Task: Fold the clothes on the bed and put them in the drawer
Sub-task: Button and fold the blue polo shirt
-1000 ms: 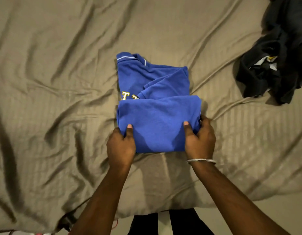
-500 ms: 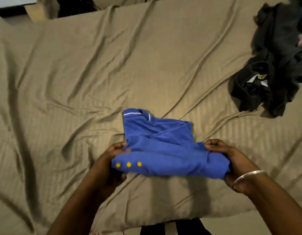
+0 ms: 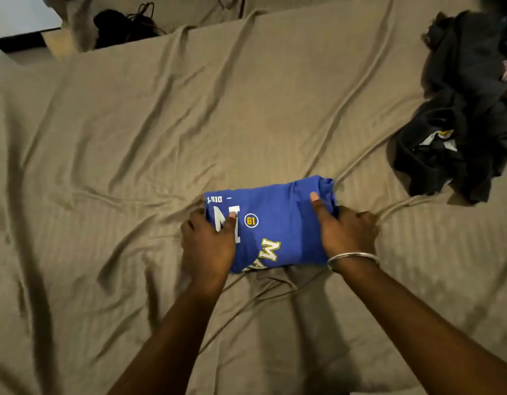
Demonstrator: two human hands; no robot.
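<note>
Now at center frame our left hand [image 3: 208,246] grips the left edge of the folded blue shirt [image 3: 275,223] on the bed [image 3: 132,138], right hand [image 3: 343,232] grips the right edge. Folding looks done; next we lift it toward the drawer, unseen. Dark clothes [image 3: 457,124] wait upper right.

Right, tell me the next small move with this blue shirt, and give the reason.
Probably lift the blue shirt off the bed sheet as one bundle, ready for the drawer. It already lies as a compact folded rectangle, with the left hand gripping its left edge and the right hand gripping its right edge. The dark clothes at the right lie unfolded, so they come after.
</note>
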